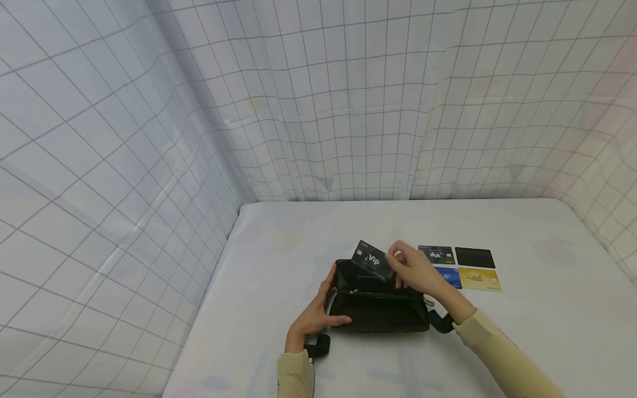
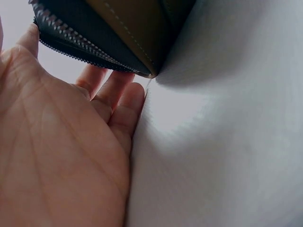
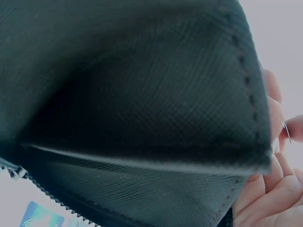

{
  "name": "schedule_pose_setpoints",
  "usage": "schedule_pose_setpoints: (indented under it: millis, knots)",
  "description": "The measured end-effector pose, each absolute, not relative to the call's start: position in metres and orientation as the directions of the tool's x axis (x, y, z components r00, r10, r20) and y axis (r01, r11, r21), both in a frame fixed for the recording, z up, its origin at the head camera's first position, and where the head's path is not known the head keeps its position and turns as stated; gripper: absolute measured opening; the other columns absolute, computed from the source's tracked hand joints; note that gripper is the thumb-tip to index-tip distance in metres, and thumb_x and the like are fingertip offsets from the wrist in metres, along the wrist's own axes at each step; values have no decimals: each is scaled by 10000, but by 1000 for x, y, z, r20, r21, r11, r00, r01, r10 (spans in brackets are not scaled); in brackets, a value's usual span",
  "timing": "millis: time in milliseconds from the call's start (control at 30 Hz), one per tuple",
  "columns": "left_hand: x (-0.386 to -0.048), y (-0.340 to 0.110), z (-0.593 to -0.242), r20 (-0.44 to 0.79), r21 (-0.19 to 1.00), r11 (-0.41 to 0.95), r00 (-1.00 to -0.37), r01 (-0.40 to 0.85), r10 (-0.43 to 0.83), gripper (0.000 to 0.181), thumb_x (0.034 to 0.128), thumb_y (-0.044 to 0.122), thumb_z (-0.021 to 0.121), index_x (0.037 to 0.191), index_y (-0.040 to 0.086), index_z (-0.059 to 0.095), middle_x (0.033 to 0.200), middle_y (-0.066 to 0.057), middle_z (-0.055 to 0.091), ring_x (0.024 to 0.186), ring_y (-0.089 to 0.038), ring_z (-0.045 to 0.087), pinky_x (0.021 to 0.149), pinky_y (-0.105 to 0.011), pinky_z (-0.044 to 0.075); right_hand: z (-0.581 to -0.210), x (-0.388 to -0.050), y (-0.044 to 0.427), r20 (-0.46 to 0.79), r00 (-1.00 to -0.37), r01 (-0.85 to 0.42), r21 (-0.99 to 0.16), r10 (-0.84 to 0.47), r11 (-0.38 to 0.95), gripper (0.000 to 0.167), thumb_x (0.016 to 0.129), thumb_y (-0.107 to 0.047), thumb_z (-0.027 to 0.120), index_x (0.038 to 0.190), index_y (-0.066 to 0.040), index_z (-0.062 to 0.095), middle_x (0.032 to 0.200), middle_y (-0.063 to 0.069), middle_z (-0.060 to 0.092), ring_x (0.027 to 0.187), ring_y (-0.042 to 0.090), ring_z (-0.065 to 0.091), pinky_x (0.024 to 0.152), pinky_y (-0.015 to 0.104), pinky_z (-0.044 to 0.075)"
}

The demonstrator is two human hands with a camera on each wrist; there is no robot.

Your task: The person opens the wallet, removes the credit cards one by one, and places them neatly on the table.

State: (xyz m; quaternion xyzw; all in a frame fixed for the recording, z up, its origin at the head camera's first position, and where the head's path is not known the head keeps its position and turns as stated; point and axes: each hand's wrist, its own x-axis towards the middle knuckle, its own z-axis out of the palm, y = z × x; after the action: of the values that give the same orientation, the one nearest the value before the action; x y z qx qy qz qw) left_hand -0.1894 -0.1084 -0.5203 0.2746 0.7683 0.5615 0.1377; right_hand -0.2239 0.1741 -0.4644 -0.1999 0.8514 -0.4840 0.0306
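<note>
A black zip wallet (image 1: 380,316) lies spread open on the white table, its inner pockets facing up. At its left end my left hand (image 1: 312,316) grips it, thumb on the near panel and fingers along the far side. My right hand (image 1: 415,269) pinches a black VIP card (image 1: 369,257) by its right end, above the wallet's far part. In the left wrist view, the fingers of the left hand (image 2: 61,142) lie against the zipped edge of the wallet (image 2: 128,28). The wallet's dark pocket (image 3: 156,104) fills most of the right wrist view.
Right of the wallet lie another VIP card (image 1: 437,255), a plain black card (image 1: 475,257), a blue card (image 1: 450,277) partly behind the right arm, and a yellow card (image 1: 479,279). A checked white curtain (image 1: 338,110) surrounds the table (image 1: 278,243).
</note>
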Motion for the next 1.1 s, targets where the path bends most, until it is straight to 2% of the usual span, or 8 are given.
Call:
schedule_pose_setpoints:
  millis: [300,500,700,1100]
  knots:
    - [-189,-108,-521,107,935,218,-809,279,578,1115,792,74,775,1538,175,-47,1566,-94,0,1415,-253,40,1070,-561,155,-465,-224,174,175,-937,-290,-872,-302,394,202,1002,-245,513,991,-45,536,697,28,645,490,268,592,436,336,483]
    - [-189,-108,-521,105,937,214,-808,276,579,1113,793,82,775,1538,175,-46,1566,-92,1,1416,-241,39,1072,-554,153,-464,-224,174,173,-950,-269,-875,-260,403,230,997,-303,516,982,-76,552,671,12,644,458,227,572,433,341,481]
    - [-189,-109,-521,102,940,211,-811,267,576,1118,787,78,778,1538,171,-45,1564,-95,16,1413,-237,71,1076,-542,156,-466,-226,175,215,-945,-302,-861,-246,409,238,998,-324,506,1001,-91,552,644,-8,626,433,202,546,428,337,469]
    - [-190,-109,-522,89,943,215,-816,254,571,1119,788,99,782,1540,207,-40,1566,-72,20,1413,-218,84,1079,-529,160,-463,-225,179,253,-947,-313,-857,-196,409,206,977,-293,557,957,-90,585,638,-6,625,465,265,562,442,318,470]
